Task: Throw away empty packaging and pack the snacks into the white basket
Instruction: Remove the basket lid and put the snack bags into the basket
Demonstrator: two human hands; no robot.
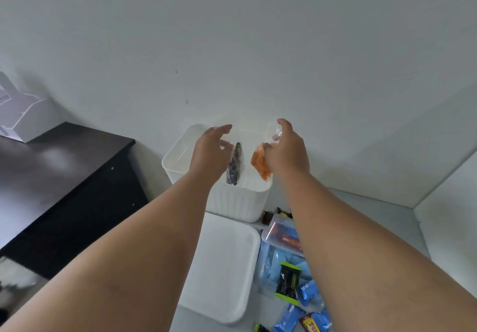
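Note:
Both my hands are stretched out over an open white ribbed bin (180,161) that stands against the wall. My left hand (209,150) has its index finger straight and the others loose. A dark crumpled wrapper (235,166) hangs upright just beside its fingertips, over the bin's opening. My right hand (286,150) grips a clear and orange empty wrapper (260,163), also above the bin. Nearer to me lies a smooth white basket (222,267); I cannot see inside it. Blue snack packs (308,293) and a green and black pack (287,282) lie to its right.
A clear plastic box (278,233) with red items sits behind the snacks, under my right forearm. A dark cabinet (77,181) stands to the left with a white carton (23,114) on top. White walls close in behind the bin and on the right.

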